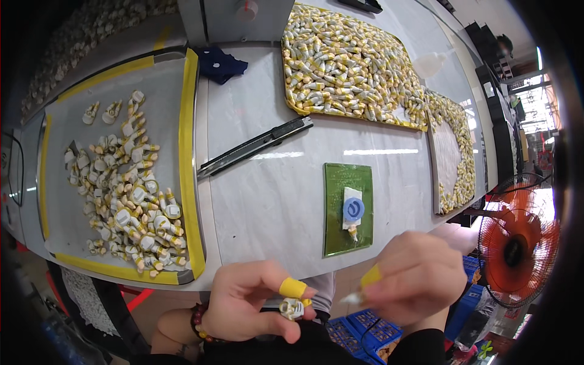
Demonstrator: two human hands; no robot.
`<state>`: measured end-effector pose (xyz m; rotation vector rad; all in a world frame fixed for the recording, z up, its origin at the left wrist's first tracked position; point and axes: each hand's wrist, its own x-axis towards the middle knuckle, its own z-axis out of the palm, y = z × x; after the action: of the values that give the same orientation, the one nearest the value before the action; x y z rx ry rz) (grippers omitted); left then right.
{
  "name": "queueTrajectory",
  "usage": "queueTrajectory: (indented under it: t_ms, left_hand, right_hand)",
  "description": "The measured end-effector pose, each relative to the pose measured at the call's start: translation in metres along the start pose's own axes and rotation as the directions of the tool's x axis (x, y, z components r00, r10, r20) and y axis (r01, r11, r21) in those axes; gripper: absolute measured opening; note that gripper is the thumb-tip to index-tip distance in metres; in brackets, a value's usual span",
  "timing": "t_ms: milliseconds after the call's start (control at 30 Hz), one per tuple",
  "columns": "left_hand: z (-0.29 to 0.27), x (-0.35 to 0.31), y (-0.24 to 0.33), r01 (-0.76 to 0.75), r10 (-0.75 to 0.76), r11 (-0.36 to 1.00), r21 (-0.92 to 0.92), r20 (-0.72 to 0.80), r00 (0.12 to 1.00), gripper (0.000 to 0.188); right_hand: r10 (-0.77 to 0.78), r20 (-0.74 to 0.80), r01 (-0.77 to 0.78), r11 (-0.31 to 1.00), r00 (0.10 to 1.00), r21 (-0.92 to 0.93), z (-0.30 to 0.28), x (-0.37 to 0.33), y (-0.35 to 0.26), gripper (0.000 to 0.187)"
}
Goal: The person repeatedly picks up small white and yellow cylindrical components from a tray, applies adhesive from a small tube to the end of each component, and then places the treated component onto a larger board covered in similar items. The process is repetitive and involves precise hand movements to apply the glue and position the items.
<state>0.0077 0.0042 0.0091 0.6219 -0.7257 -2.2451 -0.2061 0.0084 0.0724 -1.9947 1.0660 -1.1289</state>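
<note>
Between the thumb and yellow-taped fingers of my left hand [246, 301] is a small white-and-yellow figurine [292, 308]. My right hand [417, 277], also with yellow tape on a finger, pinches a small white pointed piece [351, 298]; motion blurs its detail. The two hands are close together but apart, over the table's near edge. Just beyond them lies a green mat [331, 234] with a white pad and a round blue piece [353, 208] on it. A small pointed white-and-yellow piece [353, 232] rests against the pad's near end.
On the left, a yellow-taped tray [190, 121] holds several similar figurines. A black utility knife [255, 146] lies mid-table. Farther back is a large tray of pointed pieces [347, 67], with another partly filled tray [446, 155] to its right. An orange fan [517, 249] stands at the right.
</note>
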Motion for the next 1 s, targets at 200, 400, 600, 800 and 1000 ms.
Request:
queueTrajectory:
  t_ms: [200,400,600,800,1000]
  left_hand:
    - [-0.006,0.007,-0.002,-0.453,0.399,0.756,0.472,0.216,0.891,0.045]
    - [-0.003,0.002,0.0,-0.007,-0.001,0.993,0.119,0.068,0.998,0.047]
    - [-0.013,0.009,-0.002,0.509,-0.39,0.819,-0.266,0.393,0.833,0.037]
    - [-0.014,0.015,-0.01,0.642,-0.473,0.744,-0.184,0.534,0.701,0.048]
    - [-0.009,0.015,-0.008,0.671,-0.497,0.717,-0.19,0.536,0.682,0.049]
  right_hand:
    - [0.026,0.066,-0.024,0.999,0.997,-0.032,0.016,0.001,-0.01,0.019]
    - [-0.037,0.201,0.043,0.999,0.979,-0.023,0.004,0.007,-0.012,0.015]
    - [-0.15,0.301,0.178,0.982,0.942,-0.065,0.001,0.019,-0.005,0.016]
    - [-0.23,0.25,0.232,0.972,0.941,0.022,0.002,0.027,0.004,0.013]
    - [-0.308,0.259,0.309,0.95,0.915,0.039,0.003,0.03,0.01,0.013]
